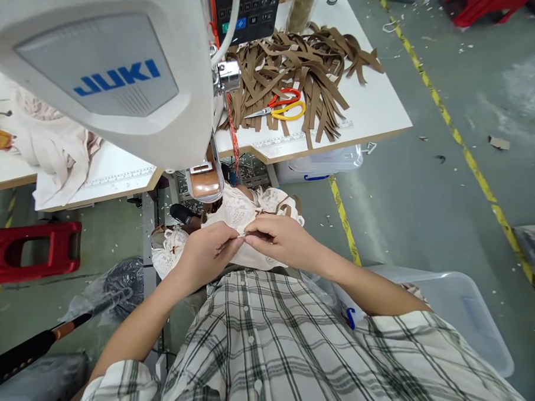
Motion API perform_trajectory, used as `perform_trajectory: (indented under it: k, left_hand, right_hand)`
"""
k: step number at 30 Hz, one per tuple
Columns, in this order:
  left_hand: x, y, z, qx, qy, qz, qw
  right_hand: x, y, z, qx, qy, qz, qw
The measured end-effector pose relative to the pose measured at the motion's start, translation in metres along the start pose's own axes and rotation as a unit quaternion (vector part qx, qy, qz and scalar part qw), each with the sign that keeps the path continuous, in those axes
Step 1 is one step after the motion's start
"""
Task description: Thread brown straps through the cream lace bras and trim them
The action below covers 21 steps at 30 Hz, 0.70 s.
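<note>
In my lap, below the sewing head, lies a white lace bra [234,209] with small brown bows and brown straps. My left hand [208,249] pinches a thin edge of it between thumb and fingers. Coming from the other side, my right hand [280,239] pinches the same edge, its fingertips nearly touching the left ones. The exact bit between the fingertips is too small to make out. More white lace [172,252] with a brown bow spreads out to the left of my hands.
A JUKI sewing machine [118,70] stands over the white table [382,108]. Brown fabric strips [319,78] are heaped there, with red-and-yellow-handled scissors [287,107] on them. Pale fabric [59,141] hangs at left, above a red stool [65,248]. A clear plastic bin [461,315] sits at right.
</note>
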<state>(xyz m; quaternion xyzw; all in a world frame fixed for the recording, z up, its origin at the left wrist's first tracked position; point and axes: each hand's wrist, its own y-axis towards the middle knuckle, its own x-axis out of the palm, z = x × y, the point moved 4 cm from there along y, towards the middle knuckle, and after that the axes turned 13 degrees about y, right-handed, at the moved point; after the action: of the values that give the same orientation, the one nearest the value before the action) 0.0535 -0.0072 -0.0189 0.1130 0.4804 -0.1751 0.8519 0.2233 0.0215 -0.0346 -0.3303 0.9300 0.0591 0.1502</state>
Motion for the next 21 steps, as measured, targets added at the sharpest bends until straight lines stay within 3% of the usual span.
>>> perform_trajectory:
  k: [4, 7, 10, 12, 15, 17, 21]
  left_hand:
    - [0.002, -0.001, 0.002, 0.005, -0.036, 0.015, 0.999]
    - [0.003, -0.002, -0.002, -0.017, -0.063, -0.023, 0.998]
    - [-0.002, -0.005, -0.008, -0.029, -0.075, -0.063, 0.995]
    - [-0.008, -0.008, -0.013, -0.044, -0.059, -0.069, 0.995]
    - [-0.015, -0.012, -0.015, -0.058, -0.018, -0.078, 0.995]
    - [-0.018, -0.013, -0.012, -0.046, 0.005, -0.076, 0.996]
    - [-0.023, -0.015, -0.008, -0.027, -0.013, -0.052, 0.998]
  right_hand:
    - [0.002, 0.0, -0.003, 0.007, 0.033, 0.019, 0.999]
    - [0.001, 0.003, 0.005, 0.03, 0.09, 0.043, 0.995]
    - [-0.006, 0.006, 0.023, 0.094, 0.211, 0.096, 0.968]
    - [-0.006, 0.007, 0.027, 0.098, 0.237, 0.087, 0.963]
    - [0.006, 0.006, 0.012, -0.005, 0.143, -0.022, 0.99]
    - [0.016, 0.003, -0.002, -0.077, 0.074, -0.082, 0.991]
    - [0.027, 0.001, -0.016, -0.146, 0.014, -0.099, 0.984]
